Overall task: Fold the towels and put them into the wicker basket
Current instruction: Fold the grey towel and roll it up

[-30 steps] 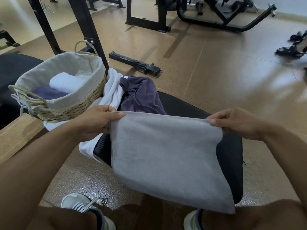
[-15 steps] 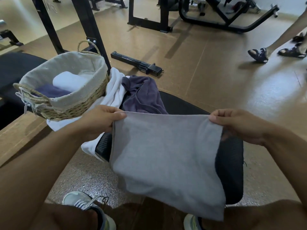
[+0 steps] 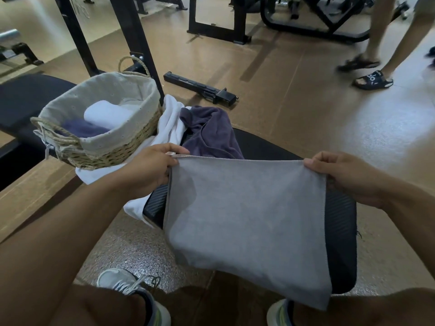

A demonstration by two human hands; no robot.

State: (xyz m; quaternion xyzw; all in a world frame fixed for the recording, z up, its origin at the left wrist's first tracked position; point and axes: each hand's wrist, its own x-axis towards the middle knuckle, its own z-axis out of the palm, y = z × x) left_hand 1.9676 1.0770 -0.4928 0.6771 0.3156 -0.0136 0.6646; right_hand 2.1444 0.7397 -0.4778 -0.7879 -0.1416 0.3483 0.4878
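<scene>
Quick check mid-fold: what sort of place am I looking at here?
Most likely a gym. Black weight-machine frames stand on the brown floor, a padded black bench sits under the grey towel held up by both hands, and a loose black machine bar lies on the floor beyond the wicker basket.

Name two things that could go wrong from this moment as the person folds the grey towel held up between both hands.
1. The grey towel hangs from only its top corners, pinched by the left hand and right hand; a slip could drop it to the floor.
2. The wicker basket seems to sit near the bench's edge, partly on the white towel; tugging that towel might tip it.
</scene>
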